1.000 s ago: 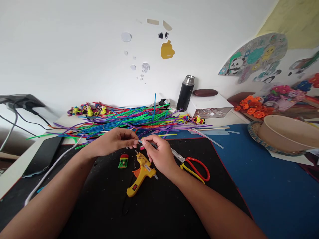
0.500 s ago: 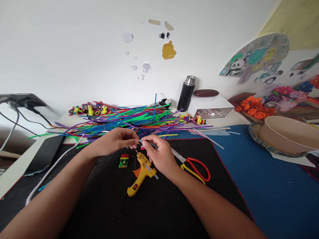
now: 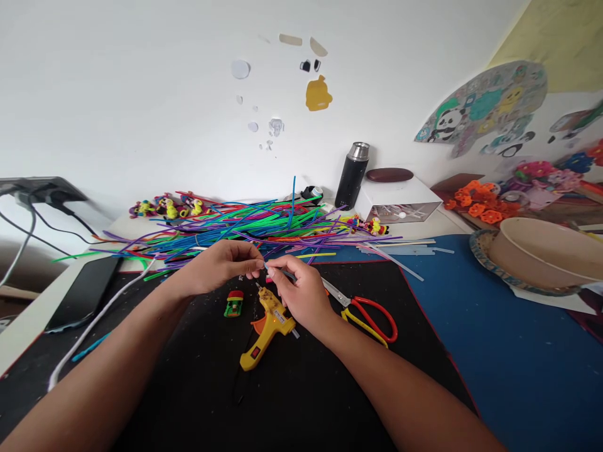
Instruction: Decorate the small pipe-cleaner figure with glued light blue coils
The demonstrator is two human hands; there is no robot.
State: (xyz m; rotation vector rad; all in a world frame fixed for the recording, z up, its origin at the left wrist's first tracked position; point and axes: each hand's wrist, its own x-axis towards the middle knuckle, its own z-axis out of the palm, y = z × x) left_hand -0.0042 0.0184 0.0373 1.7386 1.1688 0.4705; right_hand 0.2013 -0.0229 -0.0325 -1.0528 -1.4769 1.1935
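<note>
Between my two hands is a thin blue pipe cleaner (image 3: 266, 265), mostly hidden by the fingers. My left hand (image 3: 227, 267) pinches one part of it between thumb and forefinger. Close beside it, my right hand (image 3: 302, 292) pinches the same piece, the fingertips nearly meeting. Below them a yellow hot glue gun (image 3: 270, 325) lies on the black mat, a clear glue stick poking out of its back. Left of the gun sits a small green, yellow and red pipe-cleaner figure (image 3: 233, 304). Scissors (image 3: 370, 317) with red and yellow handles lie beyond my right hand.
A heap of coloured pipe cleaners (image 3: 264, 226) spreads along the wall. Behind it stand a black thermos (image 3: 352, 179) and a white box (image 3: 400, 201). A beige bowl (image 3: 541, 251) is at the right. At the left are a black phone (image 3: 87, 292) and a white cable (image 3: 101, 317).
My fingertips have drawn slightly closer together on the pipe cleaner, so less of it shows between them. Everything on the mat stays in place.
</note>
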